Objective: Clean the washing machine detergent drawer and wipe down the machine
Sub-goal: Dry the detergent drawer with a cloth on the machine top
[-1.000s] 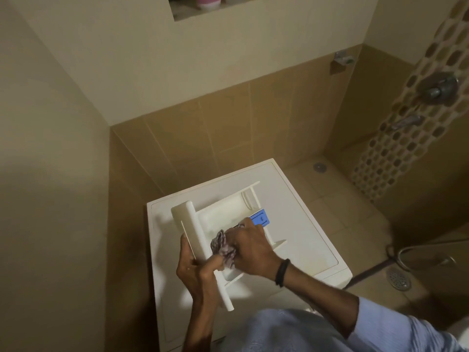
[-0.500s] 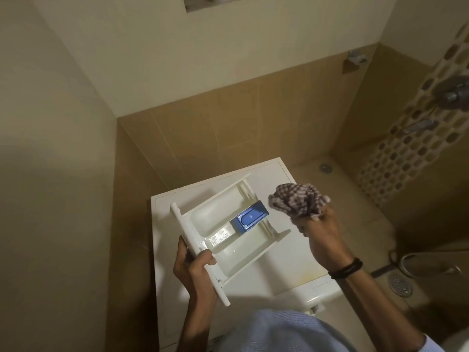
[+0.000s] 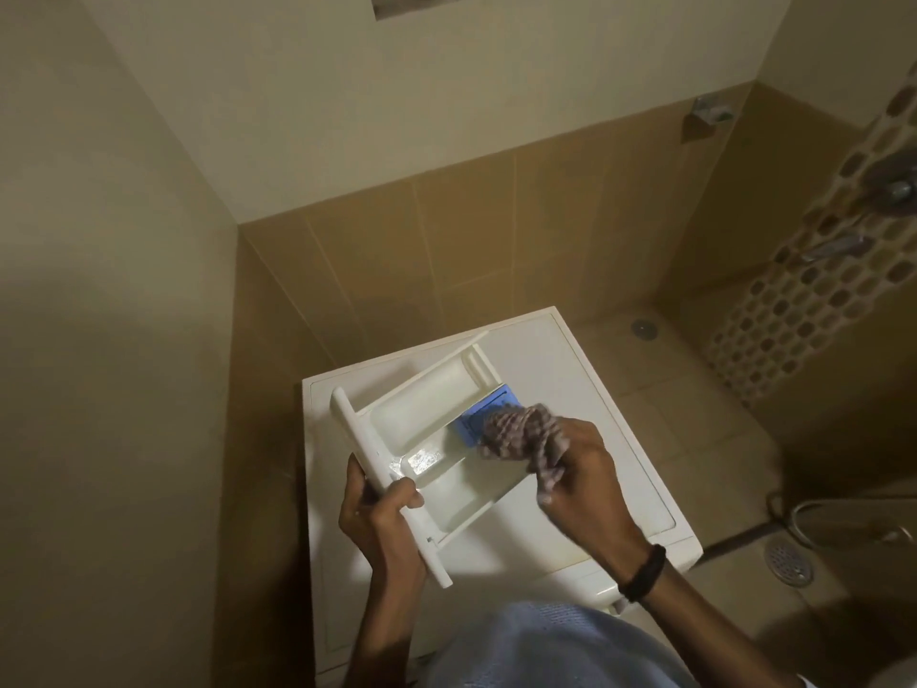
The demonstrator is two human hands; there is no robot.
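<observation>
The white detergent drawer (image 3: 422,414) is held above the white washing machine top (image 3: 570,369), tilted with its front panel toward me. My left hand (image 3: 382,513) grips that front panel. A blue insert (image 3: 484,414) sits in the drawer's right compartment. My right hand (image 3: 575,469) is closed on a bunched checked cloth (image 3: 516,432), which presses on the blue insert and hides part of it. A shiny wet patch shows in the near middle compartment.
Tiled walls close in at the left and behind the machine. To the right lies the shower floor with a drain (image 3: 789,561), a hose loop (image 3: 814,518) and wall taps (image 3: 893,191). A wall niche (image 3: 426,2) is at the top.
My right hand lifted the cloth out of the drawer and off to the right, then came back down onto the blue insert. The drawer has tilted flatter in my left hand.
</observation>
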